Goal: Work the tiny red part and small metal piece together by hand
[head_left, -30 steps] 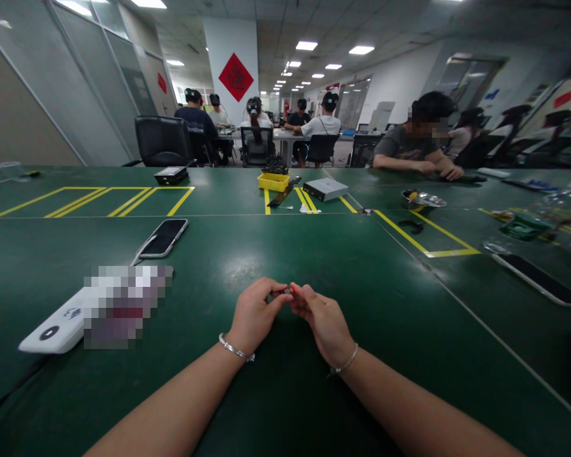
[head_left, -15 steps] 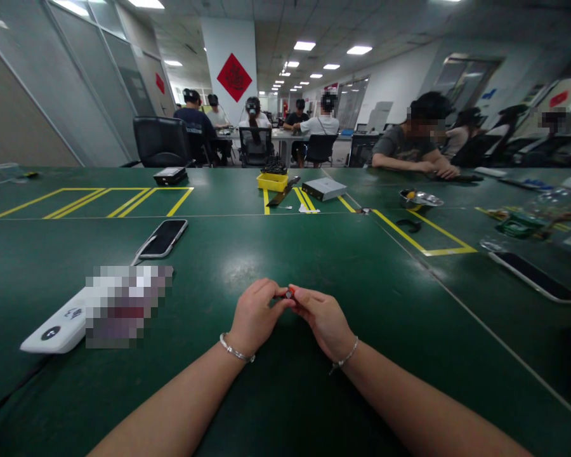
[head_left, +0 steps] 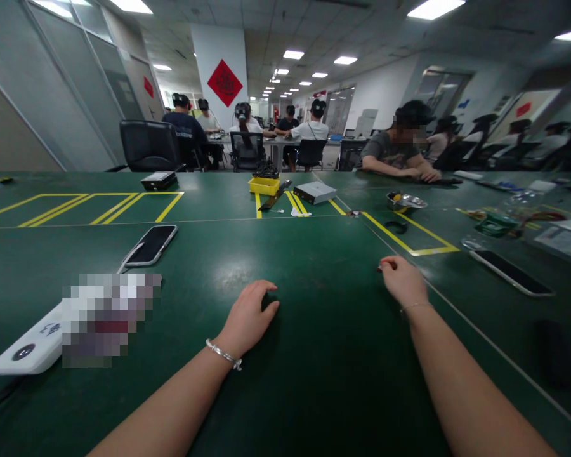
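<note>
My left hand rests over the green tabletop, fingers curved and apart, with nothing between thumb and forefinger. Farther right, my right hand is closed in a pinch on a small red object. Only a little of that object shows past the fingertips, too small to tell its kind. The seam in the table runs close beside the right hand.
On the left lie a phone with a cable and a white device. Toward the back are a yellow tray, a grey box, a metal bowl and a black curved piece. Another phone lies right. A person sits across.
Both hands were together around the small red object. The right hand has carried it away to the right and forward; the left has let go and stays near its place. The view has turned slightly right.
</note>
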### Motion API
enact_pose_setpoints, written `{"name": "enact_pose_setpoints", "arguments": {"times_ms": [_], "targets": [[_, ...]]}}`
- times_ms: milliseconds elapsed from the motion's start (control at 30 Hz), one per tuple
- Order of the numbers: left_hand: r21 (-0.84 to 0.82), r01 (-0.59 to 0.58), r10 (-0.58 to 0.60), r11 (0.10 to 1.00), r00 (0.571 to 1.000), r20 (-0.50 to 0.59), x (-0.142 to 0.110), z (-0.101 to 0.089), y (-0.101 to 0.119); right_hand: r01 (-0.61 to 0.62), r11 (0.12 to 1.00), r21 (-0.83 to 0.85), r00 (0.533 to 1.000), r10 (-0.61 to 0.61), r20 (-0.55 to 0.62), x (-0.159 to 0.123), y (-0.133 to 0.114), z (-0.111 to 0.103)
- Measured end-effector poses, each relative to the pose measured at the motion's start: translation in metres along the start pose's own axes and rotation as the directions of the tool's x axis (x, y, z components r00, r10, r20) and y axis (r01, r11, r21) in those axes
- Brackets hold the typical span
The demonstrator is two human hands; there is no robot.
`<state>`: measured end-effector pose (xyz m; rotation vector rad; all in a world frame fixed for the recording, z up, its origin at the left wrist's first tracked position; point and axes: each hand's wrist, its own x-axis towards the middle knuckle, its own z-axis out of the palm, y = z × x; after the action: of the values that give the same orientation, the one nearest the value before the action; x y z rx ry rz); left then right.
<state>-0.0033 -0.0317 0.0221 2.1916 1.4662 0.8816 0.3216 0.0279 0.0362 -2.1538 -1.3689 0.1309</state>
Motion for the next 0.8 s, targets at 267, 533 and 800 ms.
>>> {"name": "enact_pose_setpoints", "arguments": {"times_ms": [267,533,800], "targets": [[-0.036,0.024,-0.022,0.999,0.997,0.077,-0.001,-0.001,-0.002,-0.101,0.951,-0.293,0.994,0.108,0.009,0.016,0.050,-0.008],[-0.034,0.054,-0.050,0.998,0.992,0.115,-0.001,-0.001,-0.002,0.125,0.944,-0.305,0.970,-0.181,-0.160,-0.001,0.016,-0.001],[0.097,-0.074,0.056,0.993,0.982,0.180,-0.003,0.003,0.001,0.776,0.621,0.111,0.571,-0.766,0.295,-0.115,-0.097,0.039]]}}
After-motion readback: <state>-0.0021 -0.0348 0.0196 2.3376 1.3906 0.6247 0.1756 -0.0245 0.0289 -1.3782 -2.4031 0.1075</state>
